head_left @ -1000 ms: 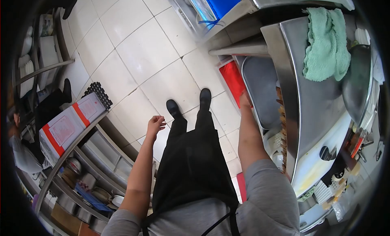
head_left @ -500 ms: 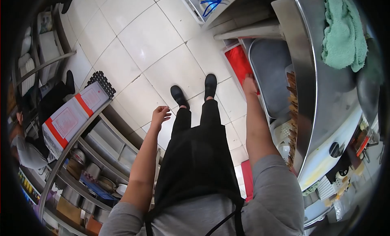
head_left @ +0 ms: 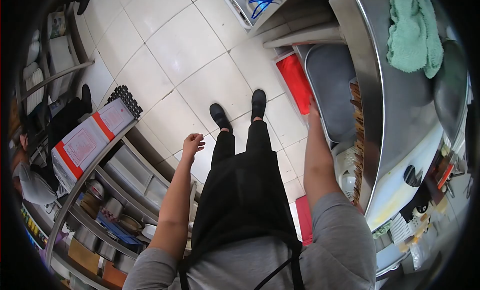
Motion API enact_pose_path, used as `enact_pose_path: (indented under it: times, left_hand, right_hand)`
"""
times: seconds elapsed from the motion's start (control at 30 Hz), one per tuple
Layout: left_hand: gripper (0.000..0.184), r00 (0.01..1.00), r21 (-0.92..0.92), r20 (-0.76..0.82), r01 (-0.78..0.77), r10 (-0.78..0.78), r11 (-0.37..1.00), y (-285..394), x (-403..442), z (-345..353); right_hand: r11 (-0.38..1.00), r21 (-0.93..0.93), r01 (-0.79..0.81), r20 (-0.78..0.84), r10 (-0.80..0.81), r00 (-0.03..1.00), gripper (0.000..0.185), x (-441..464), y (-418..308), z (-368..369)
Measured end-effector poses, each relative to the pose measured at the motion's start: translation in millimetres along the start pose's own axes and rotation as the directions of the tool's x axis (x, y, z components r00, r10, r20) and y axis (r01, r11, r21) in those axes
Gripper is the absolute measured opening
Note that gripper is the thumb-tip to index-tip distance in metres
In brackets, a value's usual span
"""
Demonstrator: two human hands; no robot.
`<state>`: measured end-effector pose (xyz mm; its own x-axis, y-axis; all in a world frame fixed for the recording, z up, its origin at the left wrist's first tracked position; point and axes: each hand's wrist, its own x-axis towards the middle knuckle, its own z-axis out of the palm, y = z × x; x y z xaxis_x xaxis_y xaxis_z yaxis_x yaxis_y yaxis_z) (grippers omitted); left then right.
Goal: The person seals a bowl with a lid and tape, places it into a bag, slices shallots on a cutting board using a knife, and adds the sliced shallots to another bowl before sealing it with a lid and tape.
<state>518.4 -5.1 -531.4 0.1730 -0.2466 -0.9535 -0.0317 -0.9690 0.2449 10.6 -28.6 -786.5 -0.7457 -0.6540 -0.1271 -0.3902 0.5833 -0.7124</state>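
My left hand hangs over the tiled floor, fingers loosely curled and apart, holding nothing. On the right, my right hand is at the near end of a red item in a shallow tray under the steel counter. Its fingers are mostly hidden beside the grey bin, so its grip cannot be made out. The grey bin stands right next to the red item.
A green towel lies on the counter, near a white cutting board. On the left, a white and orange box rests on a steel rack of pans and containers. Another person's dark shoe shows beyond it.
The view has shifted, so the counter and towel sit differently in the picture. My right hand has slipped deeper beside the red item, and its fingers show less. My left hand stays over the floor.
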Motion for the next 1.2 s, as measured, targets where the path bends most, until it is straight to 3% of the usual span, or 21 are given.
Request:
enact_pose_path:
  times: [0.03,0.1,0.17,0.2,0.27,0.33,0.43,0.5,0.53,0.6,0.67,0.7,0.77,0.8,0.83,0.9,0.93,1.03,1.07,1.1,1.2]
  left_hand:
    - [0.024,1.0,-0.025,0.005,0.013,-0.013,1.0,1,-1,0]
    - [0.024,1.0,-0.03,0.007,-0.006,0.006,1.0,3,-3,5]
    - [0.022,0.983,0.258,-0.012,-0.175,0.184,0.95,2,0,16]
    - [0.021,0.878,0.475,0.023,-0.43,0.477,0.768,0,0,24]
    - [0.016,0.745,0.631,0.14,-0.575,0.652,0.521,27,-37,56]
    - [0.031,0.597,0.678,0.421,-0.708,0.683,0.2,49,-71,86]
    - [0.063,0.369,0.611,0.712,-0.745,0.597,-0.267,92,-130,131]
    - [0.053,0.121,0.514,0.778,-0.688,0.617,-0.513,112,-160,142]
    - [0.053,0.103,0.508,0.781,-0.679,0.616,-0.531,112,-163,143]
    - [0.036,0.36,0.458,0.863,-0.854,0.355,-0.248,112,-172,145]
    - [0.029,0.355,0.472,0.812,-0.867,0.464,-0.162,130,-206,135]
    - [0.023,0.363,0.468,0.747,-0.882,0.557,-0.054,147,-231,129]
    - [0.017,0.327,0.312,0.72,-0.941,0.612,0.135,193,-292,115]
    - [0.017,0.176,0.106,0.746,-0.984,0.642,0.146,217,-315,107]
    - [0.017,0.191,0.084,0.762,-0.977,0.619,0.197,247,-355,93]
    - [0.02,0.247,0.249,0.658,-0.963,0.711,0.105,305,-410,60]
    - [0.022,0.18,0.307,0.564,-0.952,0.806,-0.002,331,-429,43]
    - [0.027,0.345,0.177,0.411,-0.938,0.844,0.297,402,-438,-4]
    - [0.027,0.319,0.167,0.427,-0.947,0.846,0.273,410,-444,-12]
    - [0.027,0.37,0.063,0.465,-0.92,0.804,0.387,416,-451,-15]
    - [0.026,0.388,-0.087,0.526,-0.861,0.757,0.502,405,-464,-8]
  right_hand:
    - [0.926,-0.299,0.231,0.012,-0.239,0.971,0.025,-8,-17,-13]
    - [0.337,-0.875,0.346,0.033,-0.673,0.739,0.023,-22,-45,-38]
    - [0.978,-0.209,-0.009,0.118,0.034,0.992,0.015,-51,-104,-60]
    - [0.978,-0.208,-0.007,0.111,0.031,0.993,0.015,-59,-124,-76]
    - [0.888,-0.44,0.136,0.362,0.036,0.932,0.01,-75,-148,-104]
    - [0.978,-0.114,0.176,0.428,-0.111,0.897,0.014,-101,-146,-113]
    - [0.984,-0.162,0.067,0.697,0.066,0.714,0.007,-156,-215,-136]
    - [0.984,0.172,-0.048,0.775,-0.105,0.624,0.004,-194,-273,-160]
    - [0.987,0.123,-0.101,0.863,-0.056,0.501,0.008,-210,-304,-176]
    - [0.987,0.088,-0.136,0.923,-0.029,0.385,0.013,-216,-356,-210]
    - [0.95,0.281,-0.139,0.699,-0.103,0.708,0.021,-219,-399,-245]
    - [0.904,0.371,0.212,0.466,-0.379,0.8,0.028,-223,-431,-261]
    - [0.842,0.263,0.471,0.256,-0.531,0.807,0.036,-232,-471,-276]
    - [0.896,0.296,0.33,0.338,-0.422,0.842,0.039,-234,-466,-275]
    - [0.93,0.317,0.184,0.422,-0.312,0.851,0.042,-232,-453,-270]
    - [0.833,0.261,-0.489,0.784,0.113,0.61,0.04,-213,-473,-293]
    - [0.827,0.336,-0.452,0.769,0.036,0.638,0.04,-209,-483,-308]
    - [0.656,0.538,-0.53,0.82,-0.263,0.508,0.038,-206,-577,-411]
    - [0.481,0.642,-0.597,0.767,-0.394,0.506,0.039,-188,-554,-419]
    - [0.096,0.576,-0.812,0.758,-0.435,0.486,0.038,-209,-607,-452]
    - [-0.096,0.655,-0.75,0.508,-0.679,0.53,0.038,-213,-565,-442]
